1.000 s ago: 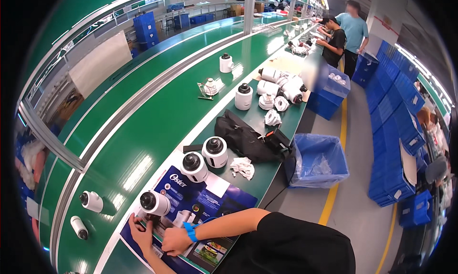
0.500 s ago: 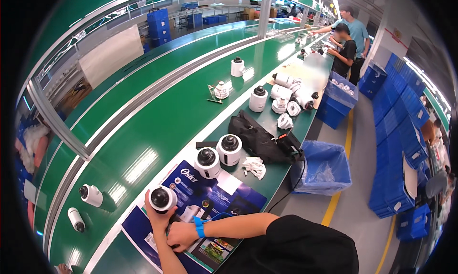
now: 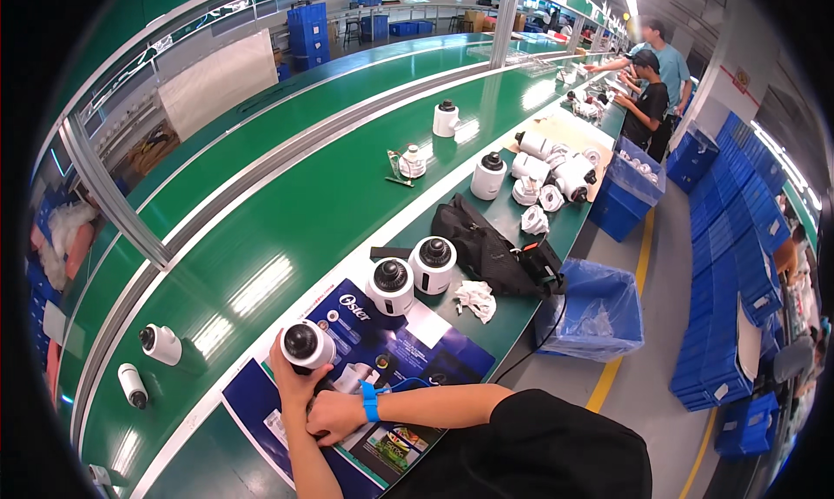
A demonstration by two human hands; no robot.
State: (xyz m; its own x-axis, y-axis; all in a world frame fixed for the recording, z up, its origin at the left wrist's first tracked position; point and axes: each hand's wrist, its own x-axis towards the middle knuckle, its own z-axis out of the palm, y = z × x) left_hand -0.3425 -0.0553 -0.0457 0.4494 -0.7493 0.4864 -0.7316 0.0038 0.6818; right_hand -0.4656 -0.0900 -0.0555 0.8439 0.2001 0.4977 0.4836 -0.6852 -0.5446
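Note:
My left hand is wrapped round a white cylindrical appliance housing with a black domed top, tilted above a printed blue cardboard sheet. Close by the left wrist, my right hand is curled down over the sheet, a blue strap round its wrist. Whatever its fingers may hold is hidden from view. Just beyond the sheet's printed corner, two similar housings, a nearer one and a farther one, stand upright side by side. A crumpled white cloth lies to their right.
A black bag lies on the bench, with several more white housings behind it. Other housings rest on the green belt at left. A lined blue bin stands at right. Two people work at the far end.
The whole view has shifted slightly. The housing in my left hand leans a little more, showing more white side. Housings on the belt at left sit slightly nearer; my right hand stays by the left wrist.

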